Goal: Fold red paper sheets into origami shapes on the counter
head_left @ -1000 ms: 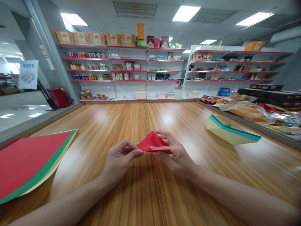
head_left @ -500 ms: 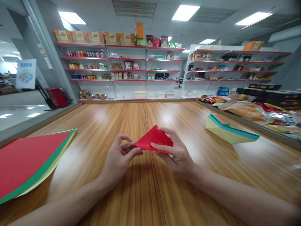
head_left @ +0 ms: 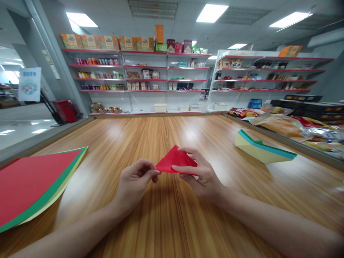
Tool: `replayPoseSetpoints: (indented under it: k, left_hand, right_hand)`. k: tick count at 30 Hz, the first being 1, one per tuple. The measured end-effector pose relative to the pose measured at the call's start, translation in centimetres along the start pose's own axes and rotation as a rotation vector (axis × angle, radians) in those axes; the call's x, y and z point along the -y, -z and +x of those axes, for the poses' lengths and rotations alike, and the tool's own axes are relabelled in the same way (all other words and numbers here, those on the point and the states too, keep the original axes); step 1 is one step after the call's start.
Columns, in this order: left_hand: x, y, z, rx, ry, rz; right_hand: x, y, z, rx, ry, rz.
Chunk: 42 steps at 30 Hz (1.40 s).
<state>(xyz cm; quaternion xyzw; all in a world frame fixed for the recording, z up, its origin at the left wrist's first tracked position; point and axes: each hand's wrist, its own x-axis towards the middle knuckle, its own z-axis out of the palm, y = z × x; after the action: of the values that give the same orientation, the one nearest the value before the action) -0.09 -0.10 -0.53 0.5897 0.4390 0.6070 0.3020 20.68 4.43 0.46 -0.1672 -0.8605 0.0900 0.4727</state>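
Left hand (head_left: 135,179) now more tightly curled at the red paper (head_left: 172,160) corner

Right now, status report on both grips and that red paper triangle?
Left grip pinching red paper triangle at left corner. Right grip holding its right side. Paper boat right, paper stack left, neither touching the grips.

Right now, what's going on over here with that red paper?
Someone's left hand is pinching the left corner of a red paper triangle, and their right hand is holding its right side, over a wooden table. Off to the left lies a stack of colored paper, red on top. To the right sits a folded paper boat in pale yellow, blue and green.
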Motion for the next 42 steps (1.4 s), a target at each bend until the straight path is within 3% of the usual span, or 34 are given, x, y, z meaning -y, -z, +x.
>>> replayPoseSetpoints:
  k: [6, 12, 16, 20, 24, 27, 30, 33, 37, 42]
  left_hand:
    - [-0.4, 0.0, -0.2, 0.029, 0.024, -0.041]
    - [-0.7, -0.5, -0.1, 0.219, 0.108, -0.159]
    - [-0.5, -0.3, -0.1, 0.205, 0.087, -0.128]
    - [-0.6, -0.1, -0.2, 0.221, -0.037, -0.036]
    - [-0.6, 0.2, -0.3, 0.252, -0.149, 0.082]
    - [-0.4, 0.3, -0.4, 0.258, -0.131, 0.085]
    - [-0.3, 0.2, -0.4, 0.237, -0.059, 0.078]
    - [-0.5, -0.1, -0.3, 0.194, 0.010, 0.081]
    - [-0.8, -0.5, -0.4, 0.184, 0.152, -0.066]
    - [-1.1, -0.7, -0.5, 0.224, 0.136, -0.094]
  right_hand:
    - [0.1, 0.0, 0.1, -0.022, 0.006, 0.001]
    - [-0.1, -0.1, -0.1, -0.008, 0.017, 0.013]
    - [-0.1, -0.1, -0.1, 0.049, -0.011, 0.082]
    - [-0.5, 0.0, -0.3, 0.115, -0.123, 0.189]
    - [-1.1, 0.0, -0.5, 0.274, -0.361, 0.357]
    - [-1.4, -0.1, -0.5, 0.332, -0.485, 0.612]
    - [-1.4, -0.3, -0.3, 0.314, -0.492, 0.771]
    - [-1.2, -0.4, -0.1, 0.220, -0.449, 0.725]
    - [-0.9, -0.5, -0.1, 0.103, -0.330, 0.478]
    - [-0.3, -0.8, -0.3, 0.106, -0.189, 0.156]
